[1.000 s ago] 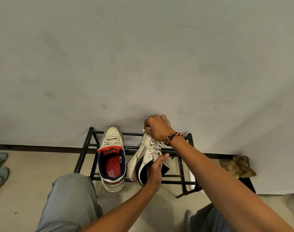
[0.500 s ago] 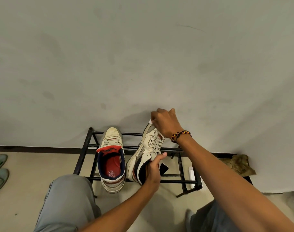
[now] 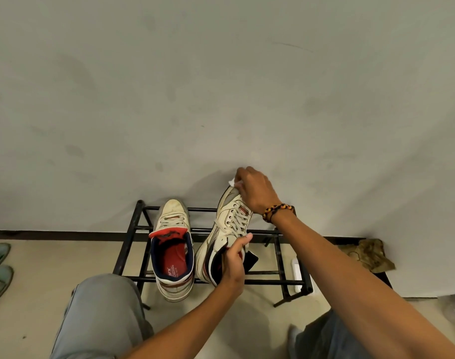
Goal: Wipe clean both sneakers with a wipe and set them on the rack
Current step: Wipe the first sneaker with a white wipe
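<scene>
Right hand reached sneaker toe.

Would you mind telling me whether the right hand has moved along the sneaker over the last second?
Yes. The right hand with the wipe has slid from the laces to the held sneaker's toe, toward the wall.

Soft, even indoor light; faint shadows fell on the wall. Wide-angle edges bowed, and the far-right corner seemed blurred.

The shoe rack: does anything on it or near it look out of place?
A crumpled brownish cloth lies on the floor by the wall, right of the rack. Nothing else stands out.
</scene>
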